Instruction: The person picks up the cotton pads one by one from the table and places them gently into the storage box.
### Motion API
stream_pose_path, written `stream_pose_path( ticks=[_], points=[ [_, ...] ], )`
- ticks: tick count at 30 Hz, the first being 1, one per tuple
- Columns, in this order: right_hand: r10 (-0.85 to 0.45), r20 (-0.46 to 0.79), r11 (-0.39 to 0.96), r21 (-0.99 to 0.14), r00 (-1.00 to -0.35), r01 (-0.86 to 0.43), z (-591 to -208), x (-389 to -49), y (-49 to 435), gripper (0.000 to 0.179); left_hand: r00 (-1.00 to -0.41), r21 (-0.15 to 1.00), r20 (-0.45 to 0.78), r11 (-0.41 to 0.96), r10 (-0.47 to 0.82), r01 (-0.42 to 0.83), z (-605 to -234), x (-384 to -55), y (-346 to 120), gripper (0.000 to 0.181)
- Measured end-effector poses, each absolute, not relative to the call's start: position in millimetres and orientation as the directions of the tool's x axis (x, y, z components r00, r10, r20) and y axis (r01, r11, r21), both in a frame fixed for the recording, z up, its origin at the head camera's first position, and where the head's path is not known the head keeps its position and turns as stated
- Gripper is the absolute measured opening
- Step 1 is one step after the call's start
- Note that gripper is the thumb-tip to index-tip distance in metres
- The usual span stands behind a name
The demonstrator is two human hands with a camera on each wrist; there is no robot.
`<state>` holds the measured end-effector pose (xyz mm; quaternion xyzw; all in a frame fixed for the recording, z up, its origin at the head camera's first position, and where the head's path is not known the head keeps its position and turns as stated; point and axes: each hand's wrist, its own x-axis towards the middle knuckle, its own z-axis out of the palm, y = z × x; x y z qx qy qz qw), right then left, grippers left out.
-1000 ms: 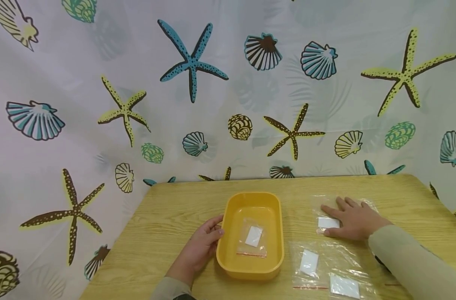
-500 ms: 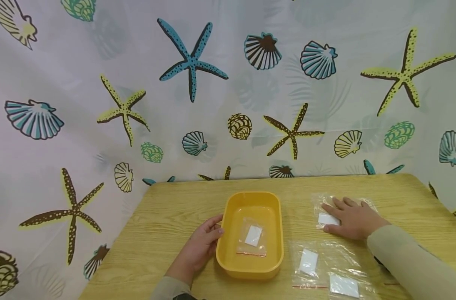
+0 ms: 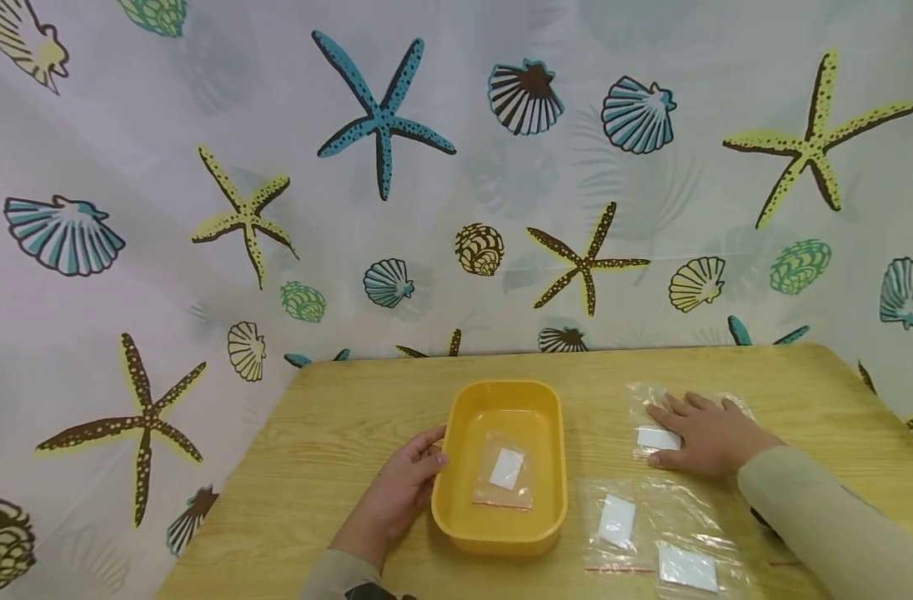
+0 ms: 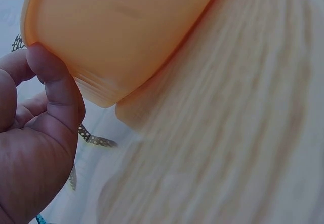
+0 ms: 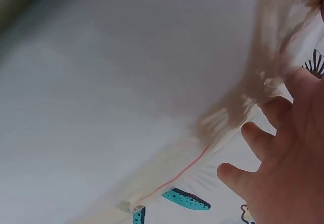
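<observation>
My left hand (image 3: 399, 487) pinches the left rim of a yellow plastic tub (image 3: 501, 546), thumb on the rim and the other fingers behind it. In the left wrist view the tub's outer wall (image 4: 136, 36) shows beside the thumb. Inside the tub lies a clear zip bag (image 3: 519, 493) with a red strip, holding a white rectangle (image 3: 507, 469). My right hand (image 3: 707, 442), fingers spread, rests on another clear bag (image 3: 641, 398), partly covering it; its white rectangle (image 3: 659, 438) shows beside the thumb. The spread fingers (image 5: 259, 139) also appear in the right wrist view.
Nearer me, right of the tub, more clear bags lie on the wooden table (image 3: 351, 425), with white rectangles (image 3: 617, 522) inside. A red strip (image 3: 785, 563) shows by the right sleeve (image 3: 831, 521). A curtain (image 3: 441, 83) printed with starfish and shells hangs behind.
Both hands stay in nearly the same places. The bag under my right hand has shifted very slightly away from me, and the head view has tilted a little.
</observation>
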<state>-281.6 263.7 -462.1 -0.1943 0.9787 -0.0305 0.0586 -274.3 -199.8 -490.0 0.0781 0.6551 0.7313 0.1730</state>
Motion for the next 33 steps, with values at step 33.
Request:
stream_pose_path(
  ticks=[33],
  points=[
    [-0.390, -0.033, 0.921, -0.017, -0.920, -0.390, -464.3, -288.0, 267.0, 0.056, -0.932, 0.982, -0.124, -0.091, 0.341, -0.164, -487.3, -273.5, -198.0, 0.053]
  ],
)
